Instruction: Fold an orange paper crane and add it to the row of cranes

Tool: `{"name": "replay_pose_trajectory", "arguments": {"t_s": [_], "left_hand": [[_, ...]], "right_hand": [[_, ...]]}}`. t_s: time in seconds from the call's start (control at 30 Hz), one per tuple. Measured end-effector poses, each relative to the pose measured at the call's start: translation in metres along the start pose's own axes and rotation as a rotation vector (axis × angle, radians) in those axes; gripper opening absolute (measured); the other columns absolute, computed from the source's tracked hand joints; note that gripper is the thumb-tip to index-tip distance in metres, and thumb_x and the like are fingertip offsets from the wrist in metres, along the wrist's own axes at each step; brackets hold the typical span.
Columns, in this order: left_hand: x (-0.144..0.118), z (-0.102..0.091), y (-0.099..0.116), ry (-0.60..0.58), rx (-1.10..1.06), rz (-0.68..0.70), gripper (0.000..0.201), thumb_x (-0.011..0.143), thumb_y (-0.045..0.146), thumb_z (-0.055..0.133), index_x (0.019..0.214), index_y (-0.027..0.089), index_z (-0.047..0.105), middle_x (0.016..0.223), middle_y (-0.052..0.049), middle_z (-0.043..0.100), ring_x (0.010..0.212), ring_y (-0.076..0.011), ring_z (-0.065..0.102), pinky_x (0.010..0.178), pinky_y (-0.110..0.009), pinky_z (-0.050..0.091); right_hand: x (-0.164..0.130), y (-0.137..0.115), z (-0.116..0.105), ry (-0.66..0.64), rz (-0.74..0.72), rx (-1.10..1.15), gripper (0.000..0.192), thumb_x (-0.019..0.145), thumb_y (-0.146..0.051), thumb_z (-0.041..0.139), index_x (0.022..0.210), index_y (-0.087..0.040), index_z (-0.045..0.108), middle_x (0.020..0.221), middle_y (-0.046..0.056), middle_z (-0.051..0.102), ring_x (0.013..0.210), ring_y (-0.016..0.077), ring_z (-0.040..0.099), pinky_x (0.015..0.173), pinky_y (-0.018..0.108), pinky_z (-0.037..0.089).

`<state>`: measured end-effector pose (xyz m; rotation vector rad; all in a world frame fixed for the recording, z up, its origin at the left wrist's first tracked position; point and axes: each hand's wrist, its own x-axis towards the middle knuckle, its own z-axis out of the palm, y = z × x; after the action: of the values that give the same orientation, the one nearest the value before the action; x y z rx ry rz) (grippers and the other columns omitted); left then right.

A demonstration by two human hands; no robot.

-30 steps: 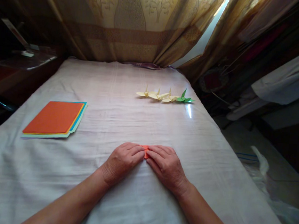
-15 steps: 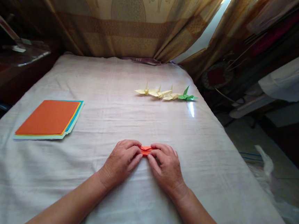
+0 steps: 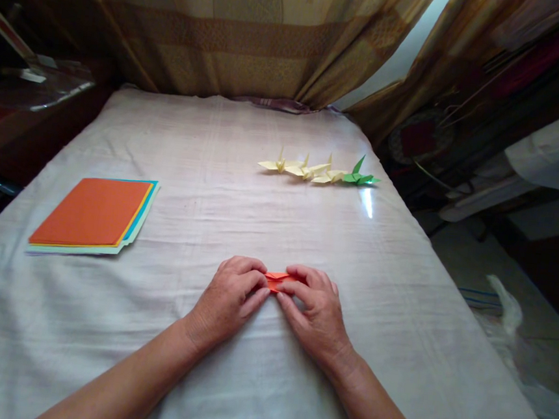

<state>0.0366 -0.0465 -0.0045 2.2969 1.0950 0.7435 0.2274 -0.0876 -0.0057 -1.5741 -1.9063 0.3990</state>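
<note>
A small folded piece of orange origami paper [image 3: 274, 283] lies between my hands, low in the middle of the head view. My left hand [image 3: 236, 292] pinches its left end, thumb in front and fingers behind. At the right end, my right hand [image 3: 313, 304] has its fingertips and thumb closed on the paper. Only the middle of the paper shows; my fingers cover both ends, so its full shape is hidden.
On the left lies a stack of coloured paper sheets [image 3: 90, 212], orange on top. Several folded paper cranes, pale yellow [image 3: 307, 169] and green [image 3: 359, 177], stand in a row at the far right of the cloth-covered surface [image 3: 194, 228]. A curtain [image 3: 216, 41] hangs behind.
My right fingers have shifted slightly on the orange paper and stand a little further apart. The left hand keeps its hold. The whole view has tilted slightly.
</note>
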Motion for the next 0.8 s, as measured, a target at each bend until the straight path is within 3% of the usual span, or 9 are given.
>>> {"name": "replay_pose_trajectory", "arguments": {"t_s": [0.23,0.8], "left_hand": [[0.0,-0.0025,0.0003,-0.033,-0.011,-0.006,0.009,0.089,0.022,0.059,0.088,0.022,0.067,0.102,-0.005,0.067,0.097,-0.0204,0.06,0.09,-0.037,0.045],[0.0008,0.0006,0.0062,-0.006,0.024,-0.047,0.004,0.088,0.02,0.058,0.085,0.021,0.059,0.096,-0.004,0.065,0.093,-0.0206,0.057,0.086,-0.036,0.044]], "right_hand": [[0.0032,0.002,-0.0022,-0.04,0.008,0.0,0.006,0.085,-0.025,0.066,0.083,-0.027,0.071,0.107,0.003,0.068,0.103,0.0227,0.058,0.089,0.039,0.039],[0.0075,-0.0027,0.0061,0.082,0.105,0.004,0.01,0.078,-0.017,0.063,0.07,-0.023,0.062,0.096,0.004,0.07,0.092,0.0226,0.06,0.085,0.039,0.041]]}}
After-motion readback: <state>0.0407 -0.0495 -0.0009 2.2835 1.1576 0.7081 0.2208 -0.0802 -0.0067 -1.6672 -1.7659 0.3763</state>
